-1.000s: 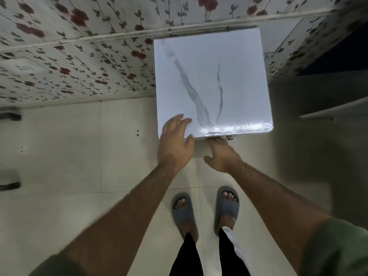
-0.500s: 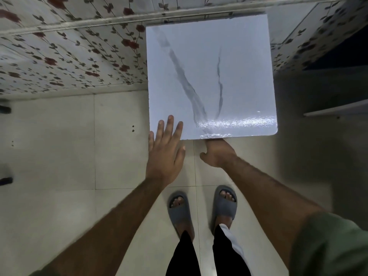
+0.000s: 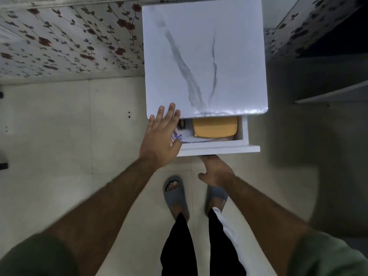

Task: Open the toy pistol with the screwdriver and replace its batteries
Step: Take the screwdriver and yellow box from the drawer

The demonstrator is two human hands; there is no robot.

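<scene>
A white cabinet with a marble-patterned top (image 3: 229, 56) stands against the wall, its drawer (image 3: 219, 150) pulled partly out. Inside lie a yellow box (image 3: 215, 127), a small dark and yellow item (image 3: 182, 124) and white wrapping with blue marks (image 3: 178, 136). No toy pistol, screwdriver or batteries can be made out. My left hand (image 3: 161, 136) hovers with straight, spread fingers over the drawer's left end and the top's front corner. My right hand (image 3: 217, 170) reaches under the drawer front; its fingers are hidden there and the thumb sticks out to the left.
Pale floor tiles (image 3: 59, 136) spread to the left. A flowered wall (image 3: 69, 40) runs behind. A shelf edge (image 3: 330, 94) juts in at the right. My feet in grey slippers (image 3: 175, 196) stand just in front of the drawer.
The drawer has slid out toward me with my right hand at its front, showing its contents. My left hand moved a little forward and right over the drawer's left end.
</scene>
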